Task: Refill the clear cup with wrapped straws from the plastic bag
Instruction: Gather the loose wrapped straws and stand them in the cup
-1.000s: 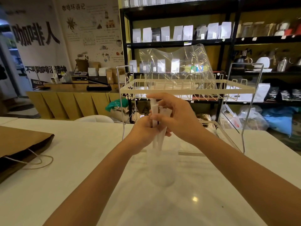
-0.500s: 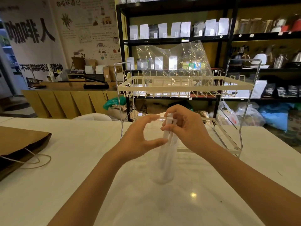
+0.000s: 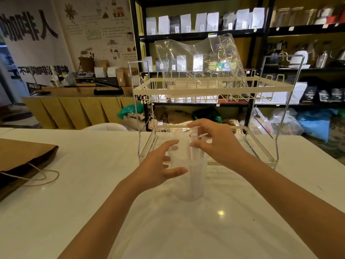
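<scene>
A clear cup [image 3: 188, 181] stands upright on the white table, in front of a two-tier rack. Several wrapped straws [image 3: 194, 161] stand inside it, their tops sticking out above the rim. My right hand [image 3: 214, 144] pinches the straw tops from the right. My left hand [image 3: 162, 165] hovers at the cup's left side with fingers spread, holding nothing. A large clear plastic bag [image 3: 199, 62] sits on the rack's upper shelf, open at the top.
The wire and acrylic rack [image 3: 211, 90] stands just behind the cup. A brown paper bag [image 3: 22, 157] with string handles lies at the table's left. Dark shelves with pouches and kettles fill the background; a wooden counter is at the back left.
My hands came down with the straws into the cup. My left hand let go of the straws and opened beside the cup; my right hand still pinches their tops.
</scene>
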